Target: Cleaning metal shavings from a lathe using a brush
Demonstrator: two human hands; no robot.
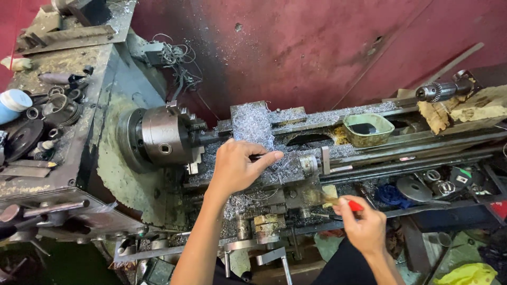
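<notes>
A worn metal lathe fills the view, with its round steel chuck (163, 138) at the left. My left hand (237, 166) rests on the carriage (274, 169), fingers curled around a dark bar or handle amid heaps of silver metal shavings (253, 124). My right hand (362, 224) is lower right, gripping a small brush with a red handle (354, 206); its blurred bristles (322, 196) point left toward the carriage front. A workpiece stub (208, 137) sticks out of the chuck just left of my left hand.
A square green tray (368, 129) of dark liquid sits on the lathe bed. The tailstock drill chuck (438, 91) is at far right beside rags. Tools, rings and a white container (13, 104) crowd the headstock top. Handwheels and levers (261, 237) project below the carriage.
</notes>
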